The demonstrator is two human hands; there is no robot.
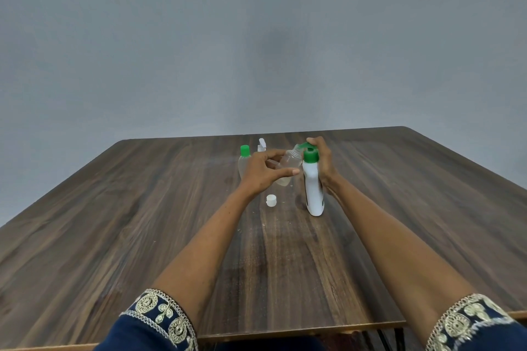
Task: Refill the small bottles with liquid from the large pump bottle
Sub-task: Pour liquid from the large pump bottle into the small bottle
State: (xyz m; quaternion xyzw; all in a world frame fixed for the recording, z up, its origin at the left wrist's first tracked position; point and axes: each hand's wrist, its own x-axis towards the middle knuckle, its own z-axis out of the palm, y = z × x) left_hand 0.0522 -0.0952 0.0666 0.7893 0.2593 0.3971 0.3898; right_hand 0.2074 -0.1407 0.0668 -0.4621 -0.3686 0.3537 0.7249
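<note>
Dark wood-grain table (142,208) before grey wall, tilted clear small bottle (289,164) gripped by left hand (261,174) beneath green pump spout, white pump bottle (313,188) pump head pressed under curled right hand (322,159), white cap (271,200) lying near

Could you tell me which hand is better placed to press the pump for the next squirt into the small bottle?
The right hand: it already rests on the green pump head of the large pump bottle. The left hand is occupied, holding the uncapped small clear bottle tilted at the spout.
</note>
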